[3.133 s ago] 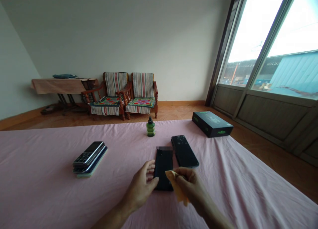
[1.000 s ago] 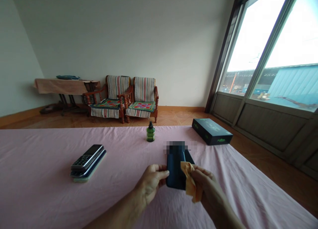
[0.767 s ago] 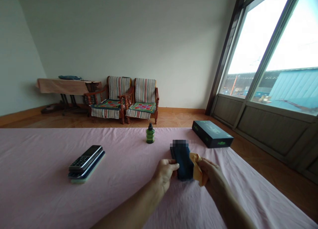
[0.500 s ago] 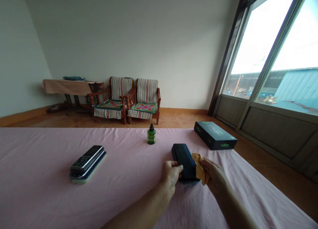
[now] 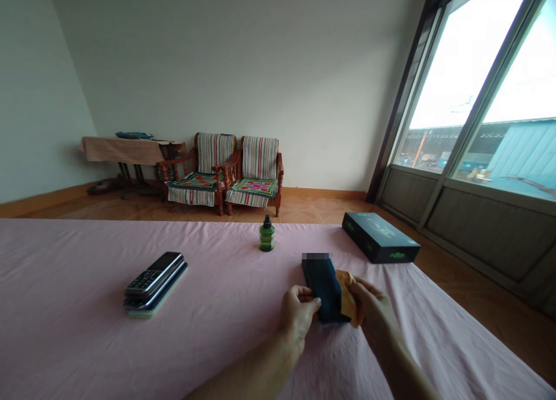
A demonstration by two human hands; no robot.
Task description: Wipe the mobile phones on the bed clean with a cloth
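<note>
A dark blue smartphone (image 5: 325,290) lies back up on the pink cloth, seemingly on top of another dark flat piece. My left hand (image 5: 299,313) grips its left edge between thumb and fingers. Pinched in my right hand (image 5: 374,307) is a yellow-orange wiping cloth (image 5: 346,296), pressed against the phone's right edge. The fingertips behind the wiping cloth are hidden. What lies under the phone cannot be made out clearly.
On the pink tablecloth (image 5: 217,342), a stack of phones (image 5: 155,281) with a keypad phone on top sits left. A green bottle (image 5: 266,235) with a black top stands at the back. A black box (image 5: 380,238) lies right, near the edge. Two wooden chairs (image 5: 256,186) stand beyond.
The view has shifted slightly. My left hand keeps its hold on the phone's left edge, and my right hand stays with the wiping cloth at the right edge.
</note>
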